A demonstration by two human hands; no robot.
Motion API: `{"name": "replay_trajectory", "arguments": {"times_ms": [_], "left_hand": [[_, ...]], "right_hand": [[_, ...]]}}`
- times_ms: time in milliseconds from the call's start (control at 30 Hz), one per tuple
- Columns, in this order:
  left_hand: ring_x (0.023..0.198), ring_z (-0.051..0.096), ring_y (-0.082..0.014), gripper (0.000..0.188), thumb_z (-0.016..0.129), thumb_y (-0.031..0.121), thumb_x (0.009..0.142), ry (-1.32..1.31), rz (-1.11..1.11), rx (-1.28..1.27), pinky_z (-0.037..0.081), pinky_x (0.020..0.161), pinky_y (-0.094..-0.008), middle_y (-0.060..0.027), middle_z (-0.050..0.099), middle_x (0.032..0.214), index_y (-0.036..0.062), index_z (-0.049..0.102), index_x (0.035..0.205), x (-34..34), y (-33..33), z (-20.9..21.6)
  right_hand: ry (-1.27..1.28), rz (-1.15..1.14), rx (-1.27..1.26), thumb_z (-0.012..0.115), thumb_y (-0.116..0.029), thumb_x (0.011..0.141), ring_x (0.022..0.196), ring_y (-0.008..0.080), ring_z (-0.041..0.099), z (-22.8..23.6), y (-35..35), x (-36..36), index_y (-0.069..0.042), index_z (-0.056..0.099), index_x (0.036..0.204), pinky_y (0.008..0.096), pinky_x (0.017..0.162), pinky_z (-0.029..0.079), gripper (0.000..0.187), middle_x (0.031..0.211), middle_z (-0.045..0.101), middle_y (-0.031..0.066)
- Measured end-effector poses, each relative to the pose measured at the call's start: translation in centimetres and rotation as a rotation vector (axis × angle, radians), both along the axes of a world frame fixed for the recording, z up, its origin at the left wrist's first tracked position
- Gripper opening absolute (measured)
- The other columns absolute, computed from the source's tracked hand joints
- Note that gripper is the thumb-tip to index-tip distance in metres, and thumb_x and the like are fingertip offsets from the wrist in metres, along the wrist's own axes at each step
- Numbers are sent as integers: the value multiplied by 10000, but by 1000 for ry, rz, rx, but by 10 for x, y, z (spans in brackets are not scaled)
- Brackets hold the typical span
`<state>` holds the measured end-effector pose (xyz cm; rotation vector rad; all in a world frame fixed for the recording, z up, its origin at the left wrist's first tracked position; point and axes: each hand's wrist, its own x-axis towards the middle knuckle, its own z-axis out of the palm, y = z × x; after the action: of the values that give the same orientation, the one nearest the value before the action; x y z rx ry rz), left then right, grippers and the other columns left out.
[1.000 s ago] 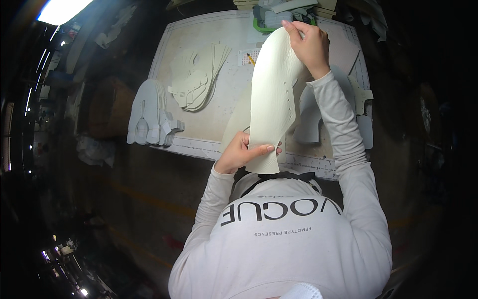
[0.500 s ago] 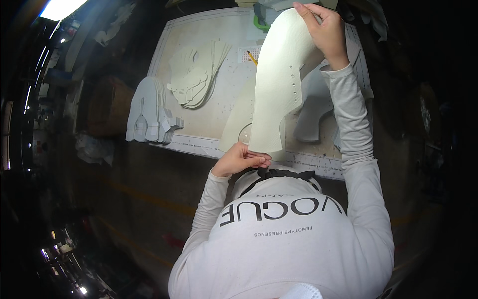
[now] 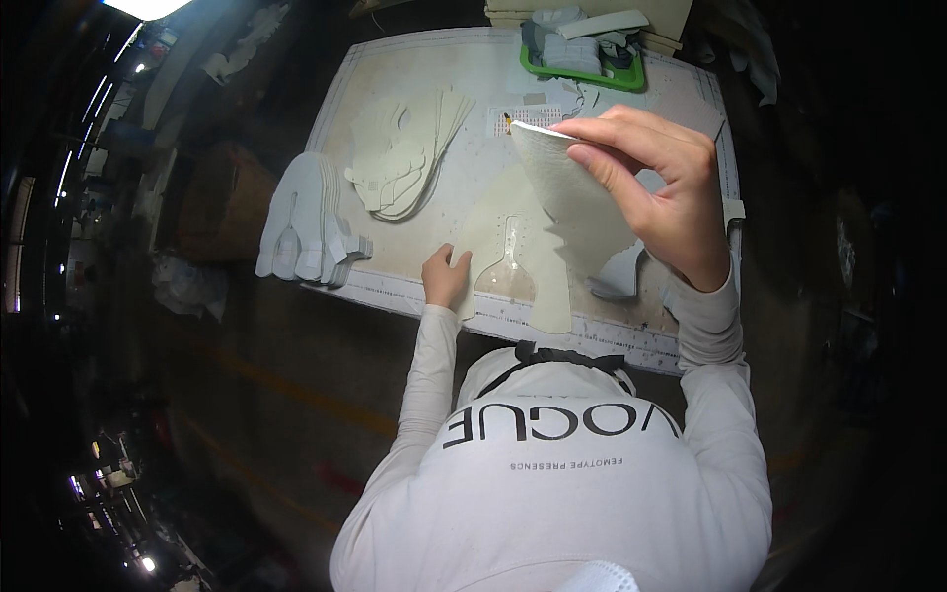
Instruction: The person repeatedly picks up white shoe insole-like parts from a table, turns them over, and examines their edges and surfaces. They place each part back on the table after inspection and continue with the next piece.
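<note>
My right hand (image 3: pixel 663 183) pinches the upper edge of a cream, leather-like shoe-upper piece (image 3: pixel 582 212) and holds it raised over the table, bent and seen nearly edge-on. Below it, a second cream shoe-upper piece (image 3: pixel 550 304) with a narrow central cut-out lies flat near the table's front edge. Beside that flat piece's left edge rests my left hand (image 3: pixel 446 278), thumb and finger apart, with nothing held. A grey piece (image 3: pixel 619 278) lies to the right, partly hidden behind the raised one.
A fanned stack of cream pieces (image 3: pixel 395 178) lies on the table (image 3: pixel 335 128) at the left. Grey stacked pieces (image 3: pixel 296 222) overhang its left front edge. A green tray (image 3: pixel 641 79) of scraps stands at the back, near a printed sheet (image 3: pixel 498 118) with a yellow pen.
My left hand has let go of the shoe-upper piece's lower end and moved left onto the table. My right hand has come nearer, the piece now folding down from its grip.
</note>
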<state>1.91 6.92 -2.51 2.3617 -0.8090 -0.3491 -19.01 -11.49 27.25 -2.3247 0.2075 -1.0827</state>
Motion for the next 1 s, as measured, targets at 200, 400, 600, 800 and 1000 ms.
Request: {"name": "replay_trajectory", "arguments": {"times_ms": [200, 400, 600, 800, 1000], "left_hand": [[639, 590, -183, 312, 672, 315, 775, 218, 39, -84, 466, 633, -312, -89, 639, 709, 52, 657, 941, 14, 33, -5], [700, 621, -161, 333, 659, 286, 801, 267, 62, -84, 486, 687, -286, -72, 664, 767, 74, 646, 1058, 16, 38, -6], [905, 609, -174, 494, 659, 136, 792, 392, -114, -279, 472, 793, -286, -106, 635, 1027, 43, 486, 1245, -18, 13, 22], [903, 570, -149, 561, 644, 60, 775, 359, -408, -318, 461, 737, -254, -116, 570, 1178, 55, 441, 1297, -80, -26, 65], [786, 535, -64, 358, 505, 256, 949, 907, -385, -468, 406, 653, -177, -8, 573, 1162, 102, 496, 1273, -48, -22, 62]], "right_hand": [[41, 103, 328, 664, -95, 780, 668, 194, 646, -63, -27, 24, -33, 701, 908, 267, 625, 501, 147, 822, 687, 110], [273, -236, 289, 650, -166, 792, 805, 240, 661, -198, -51, 69, -48, 663, 1043, 328, 734, 521, 278, 949, 672, 122], [397, 95, 1320, 489, -269, 937, 1080, 210, 549, -245, -1, 52, -98, 454, 1317, 351, 862, 490, 418, 1232, 519, 130], [357, 65, 1546, 459, -303, 948, 1118, 151, 480, -242, 28, 44, -67, 365, 1350, 345, 882, 452, 475, 1236, 481, 117], [239, 89, 1569, 425, -103, 922, 939, 166, 567, -218, 29, 36, 35, 433, 1249, 289, 821, 461, 355, 1083, 581, 112]]}}
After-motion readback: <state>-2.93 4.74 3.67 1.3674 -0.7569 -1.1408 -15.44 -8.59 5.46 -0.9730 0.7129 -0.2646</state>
